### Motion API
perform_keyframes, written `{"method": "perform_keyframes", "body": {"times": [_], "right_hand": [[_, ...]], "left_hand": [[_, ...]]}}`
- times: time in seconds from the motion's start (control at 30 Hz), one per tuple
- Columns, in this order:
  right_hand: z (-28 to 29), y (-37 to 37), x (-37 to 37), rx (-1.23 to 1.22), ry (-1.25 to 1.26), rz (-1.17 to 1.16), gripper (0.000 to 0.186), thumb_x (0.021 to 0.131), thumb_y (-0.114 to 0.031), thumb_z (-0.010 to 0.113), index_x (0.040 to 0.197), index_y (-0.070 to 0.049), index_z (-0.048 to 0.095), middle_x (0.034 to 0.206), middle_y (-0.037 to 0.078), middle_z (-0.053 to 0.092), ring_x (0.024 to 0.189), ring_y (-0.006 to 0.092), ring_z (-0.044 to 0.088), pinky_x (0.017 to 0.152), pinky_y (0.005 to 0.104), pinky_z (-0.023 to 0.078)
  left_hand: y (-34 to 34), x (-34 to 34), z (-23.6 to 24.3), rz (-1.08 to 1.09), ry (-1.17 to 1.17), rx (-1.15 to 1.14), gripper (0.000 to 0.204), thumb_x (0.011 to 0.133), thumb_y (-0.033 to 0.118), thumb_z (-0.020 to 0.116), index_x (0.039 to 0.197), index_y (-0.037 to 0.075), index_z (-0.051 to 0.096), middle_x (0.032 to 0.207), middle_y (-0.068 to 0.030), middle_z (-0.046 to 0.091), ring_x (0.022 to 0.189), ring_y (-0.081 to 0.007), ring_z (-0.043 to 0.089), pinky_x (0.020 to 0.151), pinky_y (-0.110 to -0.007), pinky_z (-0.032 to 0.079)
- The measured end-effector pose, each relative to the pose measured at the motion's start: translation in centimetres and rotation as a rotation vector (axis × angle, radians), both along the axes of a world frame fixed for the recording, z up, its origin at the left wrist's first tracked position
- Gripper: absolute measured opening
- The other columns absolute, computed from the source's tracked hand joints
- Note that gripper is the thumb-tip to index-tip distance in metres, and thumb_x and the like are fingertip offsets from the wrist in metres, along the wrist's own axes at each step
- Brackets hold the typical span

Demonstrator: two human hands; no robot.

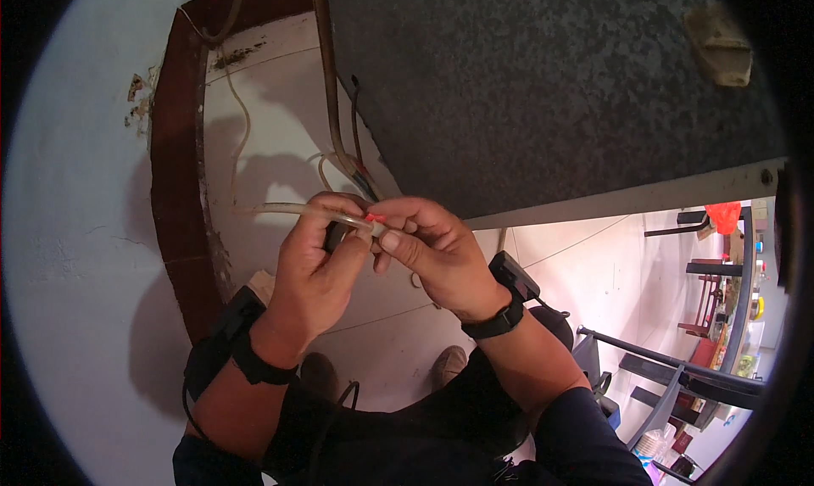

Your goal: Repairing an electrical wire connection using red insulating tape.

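My left hand (318, 265) and my right hand (428, 248) meet in the middle of the view, fingertips together. Between them they hold a thin translucent tube (292, 209) that runs out to the left. A small red piece (374, 218) shows at the tube's end, pinched under my right fingertips. My left thumb presses on the tube from below. A dark object sits in my left palm, mostly hidden. Both wrists wear black straps with small devices.
A dark speckled countertop (551, 87) with a pale metal edge fills the upper right. Cables and a pipe (326, 79) run down the tiled floor beside it. A white wall (76, 257) with brown skirting stands on the left. Furniture shows at the far right.
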State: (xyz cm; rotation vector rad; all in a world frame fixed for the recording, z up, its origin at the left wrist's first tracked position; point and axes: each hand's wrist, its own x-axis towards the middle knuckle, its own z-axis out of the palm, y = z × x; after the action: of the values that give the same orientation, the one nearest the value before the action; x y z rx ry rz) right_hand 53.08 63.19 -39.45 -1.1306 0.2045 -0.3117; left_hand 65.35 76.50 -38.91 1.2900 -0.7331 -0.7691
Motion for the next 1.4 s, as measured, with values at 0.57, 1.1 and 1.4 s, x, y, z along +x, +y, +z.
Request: {"method": "perform_keyframes", "body": {"times": [0.57,1.1,1.4], "right_hand": [[-0.2,0.4,-0.2,0.065,0.055,-0.019,0.028,0.100,-0.010,0.064,0.127,-0.004,0.067,0.107,0.008,0.070,0.091,0.0137,0.065,0.079,0.0287,0.056],[-0.9,0.5,0.4,-0.572,0.172,-0.298,0.021,0.095,-0.005,0.067,0.115,0.001,0.072,0.095,0.013,0.071,0.084,0.0173,0.067,0.074,0.0290,0.053],[0.1,-0.3,-0.3,-0.712,0.079,-0.154,0.051,0.080,-0.017,0.085,0.125,-0.002,0.068,0.112,0.010,0.066,0.100,0.0186,0.064,0.085,0.0311,0.051]], "left_hand": [[0.3,0.0,0.0,0.037,-0.027,0.045,0.015,0.099,-0.001,0.056,0.112,0.002,0.051,0.108,-0.0081,0.061,0.093,-0.0108,0.060,0.080,-0.028,0.052],[1.6,1.2,2.4,-0.142,0.357,0.284,0.044,0.095,0.036,0.065,0.123,0.003,0.062,0.107,-0.0062,0.067,0.090,-0.0152,0.063,0.072,-0.028,0.045],[1.6,0.6,1.4,-0.052,0.483,0.189,0.052,0.093,0.048,0.070,0.121,0.005,0.060,0.101,-0.0040,0.067,0.084,-0.0135,0.061,0.070,-0.028,0.046]]}}
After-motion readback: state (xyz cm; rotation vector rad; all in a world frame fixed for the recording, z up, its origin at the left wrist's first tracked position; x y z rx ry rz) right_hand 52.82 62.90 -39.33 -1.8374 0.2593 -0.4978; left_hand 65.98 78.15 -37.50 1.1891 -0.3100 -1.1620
